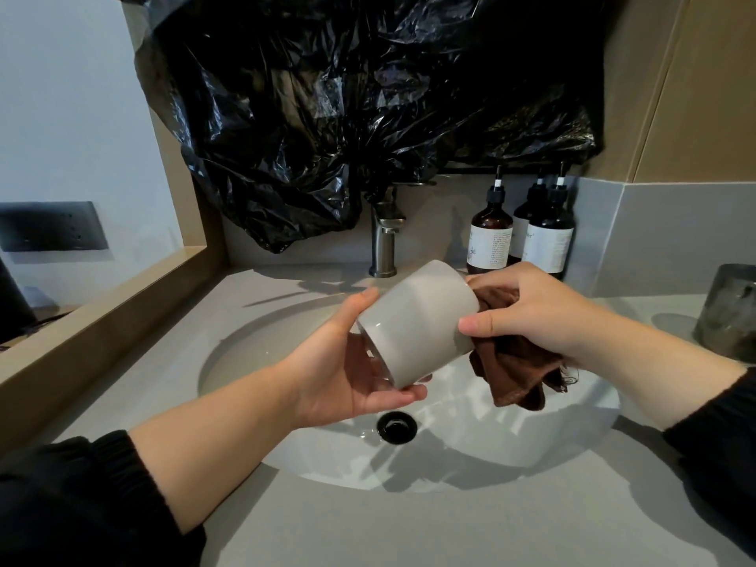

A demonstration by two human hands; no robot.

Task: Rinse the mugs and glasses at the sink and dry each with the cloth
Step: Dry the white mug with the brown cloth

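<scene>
A grey-white mug (417,321) is tilted on its side above the white sink basin (470,439), its base toward me and its mouth turned away to the right. My left hand (347,362) grips the mug's base end from below and from the left. My right hand (532,308) holds a brown cloth (515,372) against the mug's mouth end, thumb on the mug's wall; part of the cloth goes toward the opening and the rest hangs below. The mug's inside and handle are hidden.
A steel faucet (384,235) stands behind the basin, no water running. Dark pump bottles (493,235) stand at the back right. A dark smoky glass (732,313) sits on the grey counter (368,525) at the far right. Black plastic sheeting (347,96) covers the wall above. A black drain (397,427) lies below the mug.
</scene>
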